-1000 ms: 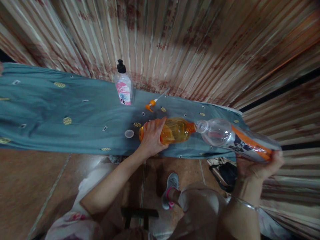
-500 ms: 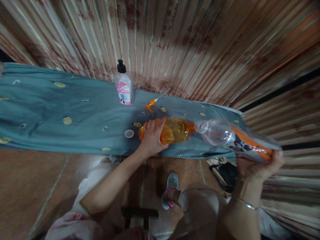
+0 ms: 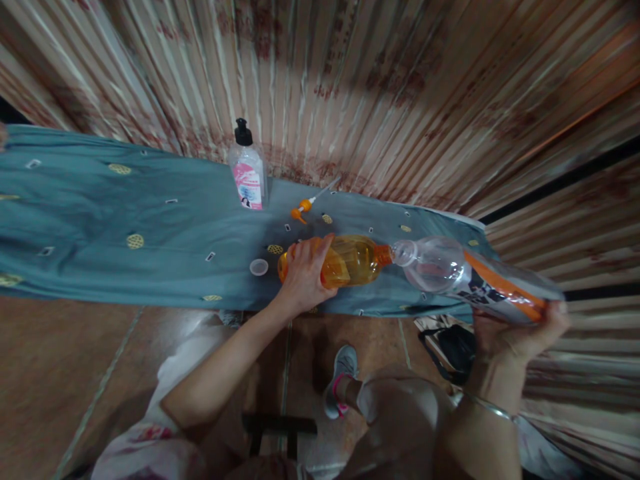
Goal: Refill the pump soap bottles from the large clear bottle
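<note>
Left hand wrapped on orange bottle lying on worktop; right hand grips clear bottle, necks touching. White cap just left; pump bottle, orange pump beyond.

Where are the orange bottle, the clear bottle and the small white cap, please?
orange bottle (image 3: 356, 259), head view, on its amber body.
clear bottle (image 3: 437, 265), head view, on its see-through shoulder.
small white cap (image 3: 259, 267), head view, on its top.

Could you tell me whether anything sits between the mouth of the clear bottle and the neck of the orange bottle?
Nothing visible does. The clear bottle, tipped in the right hand, meets the orange bottle mouth to neck, with the left hand gripping the orange bottle. The white cap and the orange pump lie apart on the cloth.
</note>
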A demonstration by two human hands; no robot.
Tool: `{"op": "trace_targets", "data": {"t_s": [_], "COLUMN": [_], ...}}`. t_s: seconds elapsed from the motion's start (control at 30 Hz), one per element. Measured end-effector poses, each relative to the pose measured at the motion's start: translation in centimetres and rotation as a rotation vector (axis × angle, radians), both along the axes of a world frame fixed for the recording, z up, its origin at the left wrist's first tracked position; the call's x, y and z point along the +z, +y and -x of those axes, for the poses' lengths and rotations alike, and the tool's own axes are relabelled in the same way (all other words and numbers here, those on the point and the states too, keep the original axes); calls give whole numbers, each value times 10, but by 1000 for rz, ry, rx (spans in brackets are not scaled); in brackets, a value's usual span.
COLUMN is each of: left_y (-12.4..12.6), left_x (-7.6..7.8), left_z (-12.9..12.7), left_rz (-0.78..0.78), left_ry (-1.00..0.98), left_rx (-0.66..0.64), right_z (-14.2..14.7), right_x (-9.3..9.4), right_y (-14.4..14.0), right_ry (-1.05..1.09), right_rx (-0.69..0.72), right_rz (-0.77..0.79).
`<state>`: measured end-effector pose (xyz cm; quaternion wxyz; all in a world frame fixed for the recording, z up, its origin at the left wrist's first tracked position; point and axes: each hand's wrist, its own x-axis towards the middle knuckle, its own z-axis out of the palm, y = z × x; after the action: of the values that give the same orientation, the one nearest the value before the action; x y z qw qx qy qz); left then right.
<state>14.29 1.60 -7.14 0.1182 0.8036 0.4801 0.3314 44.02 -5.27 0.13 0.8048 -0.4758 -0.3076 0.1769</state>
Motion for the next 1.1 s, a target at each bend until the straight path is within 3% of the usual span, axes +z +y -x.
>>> {"op": "trace_targets", "data": {"t_s": [1.1], "left_y": [0], "left_x": [2], "left_z": [0], "left_rz": [23], "left_ry": [-6], "left_rx": [-4], "right_z": [0], "right_x": [0], "right_y": [1], "right_ry": [-3], "right_rx": [-9], "right_rz": [-30]}}
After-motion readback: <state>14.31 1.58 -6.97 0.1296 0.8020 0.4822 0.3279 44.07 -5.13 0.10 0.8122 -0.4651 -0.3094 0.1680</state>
